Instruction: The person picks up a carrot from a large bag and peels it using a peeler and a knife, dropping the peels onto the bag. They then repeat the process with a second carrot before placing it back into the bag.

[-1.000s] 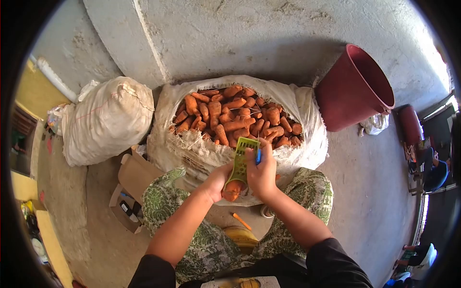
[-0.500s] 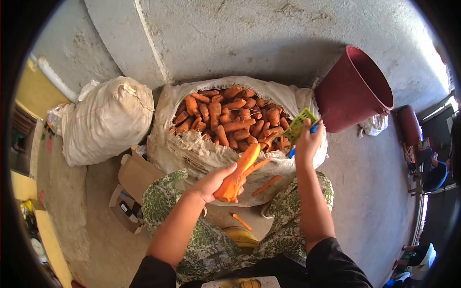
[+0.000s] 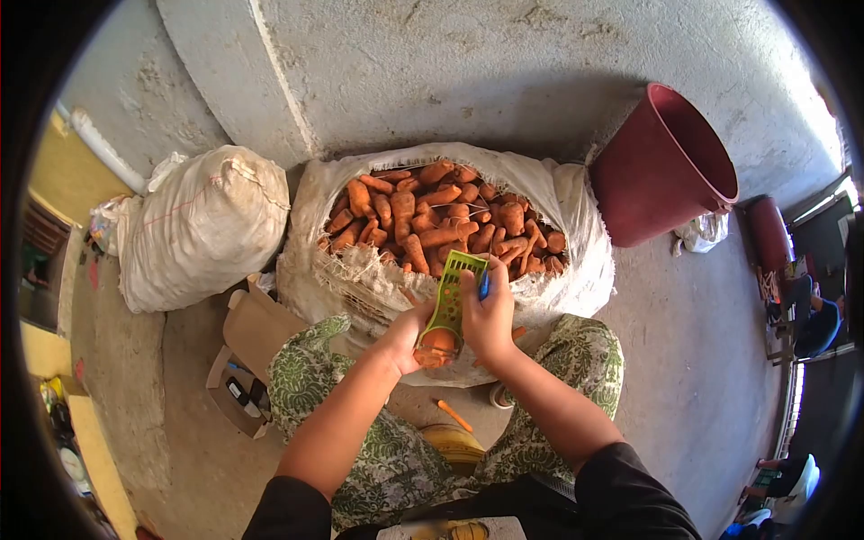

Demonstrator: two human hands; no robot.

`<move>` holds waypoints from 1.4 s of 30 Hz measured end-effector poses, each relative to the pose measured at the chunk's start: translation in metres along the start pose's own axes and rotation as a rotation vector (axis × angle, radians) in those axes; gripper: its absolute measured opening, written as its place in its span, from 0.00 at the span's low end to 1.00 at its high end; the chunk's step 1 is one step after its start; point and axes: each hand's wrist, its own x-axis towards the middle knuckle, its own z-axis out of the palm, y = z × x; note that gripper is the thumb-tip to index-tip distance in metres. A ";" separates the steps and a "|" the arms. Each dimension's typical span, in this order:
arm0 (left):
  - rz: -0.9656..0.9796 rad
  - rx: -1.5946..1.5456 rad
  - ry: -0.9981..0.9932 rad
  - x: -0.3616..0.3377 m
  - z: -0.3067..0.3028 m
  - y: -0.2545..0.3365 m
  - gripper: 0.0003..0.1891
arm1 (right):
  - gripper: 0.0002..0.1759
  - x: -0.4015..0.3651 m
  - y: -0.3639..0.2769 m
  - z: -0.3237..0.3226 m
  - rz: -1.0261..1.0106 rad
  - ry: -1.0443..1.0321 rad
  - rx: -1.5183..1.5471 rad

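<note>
My left hand (image 3: 405, 340) is wrapped round a carrot (image 3: 437, 347), whose lower end shows below a green grater-like tool (image 3: 459, 281). That perforated tool lies over the carrot and hides most of it. My right hand (image 3: 488, 310) grips the green tool together with something blue (image 3: 484, 284) at its side. Both hands are close together in front of an open white sack (image 3: 360, 306) heaped with unpeeled carrots (image 3: 441, 216). An orange strip (image 3: 454, 415) lies on the floor between the knees.
A full, closed white sack (image 3: 202, 229) stands at the left, with an open cardboard box (image 3: 256, 328) near it. A dark red bucket (image 3: 661, 171) leans at the right. Farther right, a person (image 3: 814, 324) is partly visible. A yellow object (image 3: 453, 443) sits between the legs.
My right hand has come down and left with the green tool, from beside the sack's right part onto the carrot. The left hand still holds the carrot, now mostly covered and more upright.
</note>
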 end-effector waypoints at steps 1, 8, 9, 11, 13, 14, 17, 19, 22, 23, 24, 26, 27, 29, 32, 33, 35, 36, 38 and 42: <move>-0.022 0.026 -0.063 -0.003 -0.001 0.001 0.19 | 0.13 0.001 -0.003 -0.002 0.000 0.001 0.000; 0.018 0.177 -0.115 -0.004 0.004 0.000 0.21 | 0.16 0.011 -0.004 -0.011 0.009 0.048 -0.179; 0.018 0.177 -0.114 -0.005 0.006 0.001 0.21 | 0.16 0.014 -0.001 -0.011 -0.013 0.074 -0.142; -0.023 0.289 -0.143 -0.009 0.012 0.006 0.23 | 0.16 0.020 0.000 -0.016 -0.024 0.069 -0.158; -0.069 0.272 -0.219 -0.011 0.005 0.003 0.22 | 0.15 0.034 0.008 -0.024 -0.055 0.186 -0.224; -0.113 0.254 -0.295 -0.013 0.002 0.001 0.23 | 0.14 0.050 0.012 -0.035 0.015 0.276 -0.251; -0.071 0.402 -0.314 -0.032 0.008 -0.001 0.22 | 0.12 0.092 0.046 -0.073 0.051 0.506 -0.279; -0.047 0.402 -0.295 -0.035 0.009 0.001 0.22 | 0.12 0.099 0.043 -0.091 0.235 0.504 -0.157; 0.083 0.509 -0.228 -0.031 0.003 0.007 0.22 | 0.13 0.088 0.031 -0.082 0.142 0.467 -0.094; 0.084 0.507 -0.228 -0.029 0.003 0.008 0.22 | 0.13 0.083 0.026 -0.076 0.159 0.423 0.015; 0.090 0.511 -0.186 -0.027 0.004 0.009 0.22 | 0.11 0.075 0.018 -0.068 0.203 0.368 0.086; 0.094 0.496 -0.122 -0.023 0.005 0.011 0.22 | 0.10 0.063 0.015 -0.056 0.196 0.273 0.182; 0.095 0.495 -0.121 -0.021 0.006 0.010 0.22 | 0.10 0.055 0.008 -0.046 0.184 0.253 0.240; 0.120 0.487 -0.057 -0.018 0.007 0.010 0.21 | 0.11 0.043 0.006 -0.037 0.036 0.171 0.081; 0.146 0.408 -0.045 -0.017 0.003 0.012 0.21 | 0.15 0.036 0.007 -0.032 -0.088 0.146 -0.071; 0.146 0.409 -0.044 -0.015 0.000 0.014 0.21 | 0.15 0.037 0.009 -0.032 -0.077 0.136 -0.067; 0.176 0.265 -0.070 -0.011 -0.007 0.019 0.21 | 0.15 0.039 0.014 -0.035 -0.098 0.126 -0.090; 0.188 0.244 -0.106 -0.012 -0.008 0.022 0.21 | 0.14 0.039 0.015 -0.036 -0.120 0.116 -0.113; 0.175 0.201 -0.090 -0.014 -0.005 0.023 0.21 | 0.14 0.040 0.014 -0.036 -0.070 0.125 -0.049; 0.099 0.054 -0.118 -0.007 -0.006 0.016 0.20 | 0.13 0.036 0.012 -0.030 -0.001 0.128 0.060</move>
